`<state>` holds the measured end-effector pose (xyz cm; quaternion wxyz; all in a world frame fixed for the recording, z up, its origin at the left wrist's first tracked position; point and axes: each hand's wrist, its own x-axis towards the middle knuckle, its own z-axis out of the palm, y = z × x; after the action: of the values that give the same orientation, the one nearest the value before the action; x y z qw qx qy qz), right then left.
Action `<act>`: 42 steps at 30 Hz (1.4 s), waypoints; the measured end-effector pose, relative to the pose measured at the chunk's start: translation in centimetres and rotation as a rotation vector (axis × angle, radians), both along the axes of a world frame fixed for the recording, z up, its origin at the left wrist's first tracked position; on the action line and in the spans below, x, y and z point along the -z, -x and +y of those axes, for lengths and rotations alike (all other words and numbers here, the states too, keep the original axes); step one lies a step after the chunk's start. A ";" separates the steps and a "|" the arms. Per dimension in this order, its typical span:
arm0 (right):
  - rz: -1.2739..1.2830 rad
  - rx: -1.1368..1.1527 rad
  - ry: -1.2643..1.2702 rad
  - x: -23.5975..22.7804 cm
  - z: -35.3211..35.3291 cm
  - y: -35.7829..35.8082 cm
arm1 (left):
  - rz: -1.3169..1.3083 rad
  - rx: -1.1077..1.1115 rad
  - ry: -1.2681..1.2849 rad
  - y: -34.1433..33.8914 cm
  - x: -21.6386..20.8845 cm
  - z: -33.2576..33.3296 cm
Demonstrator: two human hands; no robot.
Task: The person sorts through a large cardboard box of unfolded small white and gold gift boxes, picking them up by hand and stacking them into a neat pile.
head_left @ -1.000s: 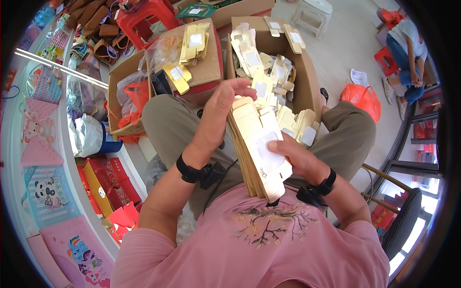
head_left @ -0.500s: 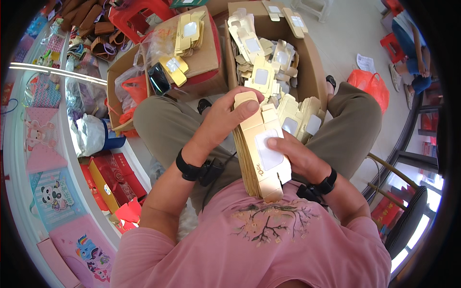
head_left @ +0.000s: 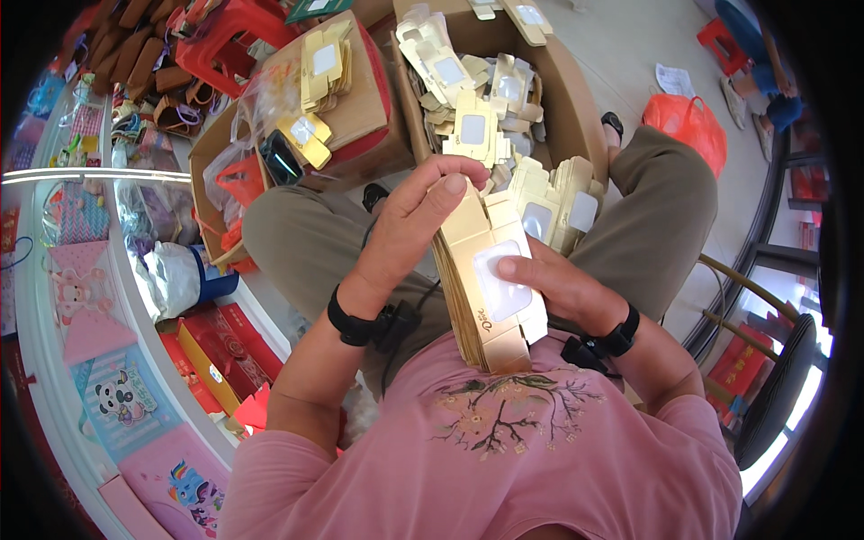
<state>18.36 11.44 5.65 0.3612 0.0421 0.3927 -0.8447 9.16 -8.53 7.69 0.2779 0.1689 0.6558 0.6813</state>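
Room: pale floor (head_left: 621, 49), red bag (head_left: 688, 135) on it at right, open carton (head_left: 571, 112) of flat gold boxes (head_left: 472, 129) ahead of us | Box stack (head_left: 479, 283): slants before our pink shirt (head_left: 504, 468) | Right hand (head_left: 571, 292): clamped on its right side, thumb on the white window (head_left: 495, 295) | Left hand (head_left: 409, 211): curled at its far end; we cannot tell if gripping

Holds a stack of flat gold cartons (head_left: 479, 241).
Cups left hand (head_left: 407, 216) at the far end, clasps the long side with right hand (head_left: 569, 286).
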 end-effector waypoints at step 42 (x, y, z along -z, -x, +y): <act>0.282 0.448 -0.252 3.7 -1.2 4.1 | -0.410 -0.220 -0.201 -2.6 2.1 4.7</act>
<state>14.28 10.24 1.91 0.0994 0.0544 0.5217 -0.8455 11.79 -3.86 5.58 0.3110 -0.0186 0.5293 0.7892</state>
